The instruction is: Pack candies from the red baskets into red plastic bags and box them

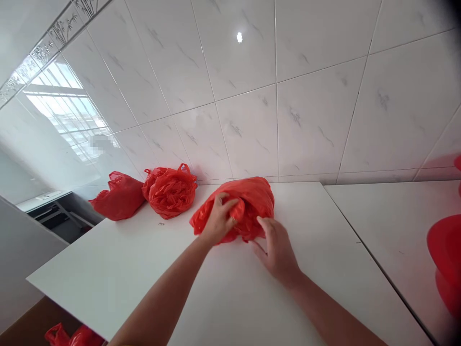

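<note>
A crumpled red plastic bag (252, 199) lies on the white counter (144, 259) close to the tiled wall. My left hand (220, 218) rests on the bag's left side with its fingers curled into the plastic, gripping a fold. My right hand (275, 247) is at the bag's lower right edge, fingers pressed against the plastic, thumb side hidden.
Two more red plastic bags, one knotted (171, 190) and one slumped (120, 196), sit further left along the wall. A red rounded object (446, 254) shows at the right edge. Another red bag (72, 336) lies below the counter's front-left corner. A dark recess (57, 218) opens at the left.
</note>
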Motion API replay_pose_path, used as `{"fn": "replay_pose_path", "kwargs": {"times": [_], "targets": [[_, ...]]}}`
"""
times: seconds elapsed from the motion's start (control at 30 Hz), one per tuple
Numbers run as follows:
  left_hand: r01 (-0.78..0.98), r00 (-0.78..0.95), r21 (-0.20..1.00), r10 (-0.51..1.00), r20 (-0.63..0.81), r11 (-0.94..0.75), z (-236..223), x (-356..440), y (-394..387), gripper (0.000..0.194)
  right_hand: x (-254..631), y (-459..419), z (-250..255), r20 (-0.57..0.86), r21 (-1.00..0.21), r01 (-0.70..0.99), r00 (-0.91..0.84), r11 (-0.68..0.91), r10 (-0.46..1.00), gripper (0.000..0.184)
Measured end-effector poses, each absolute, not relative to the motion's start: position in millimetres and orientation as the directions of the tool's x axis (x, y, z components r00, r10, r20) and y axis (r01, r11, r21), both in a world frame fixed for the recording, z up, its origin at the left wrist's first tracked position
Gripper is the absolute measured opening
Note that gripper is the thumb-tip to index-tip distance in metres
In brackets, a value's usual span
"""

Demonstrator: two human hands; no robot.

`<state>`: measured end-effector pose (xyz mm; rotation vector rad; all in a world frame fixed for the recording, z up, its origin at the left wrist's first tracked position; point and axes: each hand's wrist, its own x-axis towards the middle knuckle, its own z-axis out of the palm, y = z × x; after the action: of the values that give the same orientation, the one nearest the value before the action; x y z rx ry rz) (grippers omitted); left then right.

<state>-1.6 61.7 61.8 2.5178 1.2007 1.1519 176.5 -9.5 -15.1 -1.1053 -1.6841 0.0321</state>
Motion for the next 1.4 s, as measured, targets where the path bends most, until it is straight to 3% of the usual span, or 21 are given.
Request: {"fn": "replay_pose_path", "kwargs": {"times": [0.07,0.13,0.3,0.4,0.5,0.67,0.77,0.87,1.03,1.13,1.2,1.27,1.33,1.4], "targets": [[0.604,0.505,0.338,0.675,0.538,-0.722,42.3,7.1,47.9,0.041,160.3,0.5,-17.2,0.722,-0.569,0.578,0.013,0.584,0.691,0.055],[0.559,0.572,0.334,0.645,0.507,-0.759,22.9,11.9,39.3,0.047,149.6,15.7,-18.6,0.647,-0.701,0.477,0.115,0.529,0.754,0.056],[0.660,0.364,0.318,0.659,0.658,-0.681,-13.0,1.6,49.5,0.064,157.5,53.4,-15.9,0.260,-0.966,0.066,0.195,0.252,0.946,0.037],[0.791,0.232,0.322,0.741,0.630,-0.521,-16.4,-7.9,65.8,0.067,170.3,67.3,-16.5,0.083,-0.963,-0.249,0.101,0.106,0.991,0.045],[0.845,0.196,0.318,0.803,0.563,-0.430,-9.5,-9.0,80.2,0.068,178.7,74.1,-18.2,0.020,-0.880,-0.474,-0.025,0.006,0.999,0.045],[0.889,0.144,0.307,0.844,0.517,-0.340,-2.9,2.9,107.0,0.075,196.7,73.9,-20.9,-0.015,-0.796,-0.604,-0.049,-0.042,0.999,0.032],[0.907,0.048,0.335,0.852,0.522,-0.256,-6.7,3.6,130.0,0.068,217.0,74.0,-25.6,-0.024,-0.810,-0.586,0.074,0.024,0.997,0.022],[0.900,-0.006,0.367,0.836,0.549,-0.234,-10.0,-3.7,151.8,0.058,235.2,76.0,-30.9,-0.019,-0.862,-0.499,0.206,0.088,0.978,0.028],[0.886,-0.069,0.378,0.731,0.679,-0.267,-6.2,-10.1,159.0,0.049,243.1,75.6,-32.2,-0.041,-0.866,-0.482,0.334,0.134,0.942,0.040],[0.822,0.043,0.357,0.674,0.738,-0.443,-4.8,1.9,137.3,0.036,240.9,70.4,-27.9,-0.103,-0.793,-0.595,0.344,0.132,0.933,0.040],[0.677,0.194,0.419,0.697,0.691,-0.604,-8.1,15.9,114.2,0.027,239.8,64.5,-24.5,-0.148,-0.752,-0.650,0.330,0.111,0.932,0.043],[0.488,0.322,0.596,0.766,0.557,-0.638,-13.5,31.7,88.1,0.021,239.4,56.9,-22.2,-0.218,-0.707,-0.703,0.316,0.074,0.923,0.046],[0.308,0.419,0.805,0.832,0.363,-0.506,-17.0,46.8,61.3,0.025,239.2,47.5,-21.4,-0.275,-0.684,-0.729,0.306,0.039,0.911,0.049],[0.107,0.525,0.936,0.819,0.234,-0.336,-15.4,59.8,35.8,0.036,238.6,37.3,-21.8,-0.247,-0.734,-0.678,0.314,0.035,0.917,0.051]]}}
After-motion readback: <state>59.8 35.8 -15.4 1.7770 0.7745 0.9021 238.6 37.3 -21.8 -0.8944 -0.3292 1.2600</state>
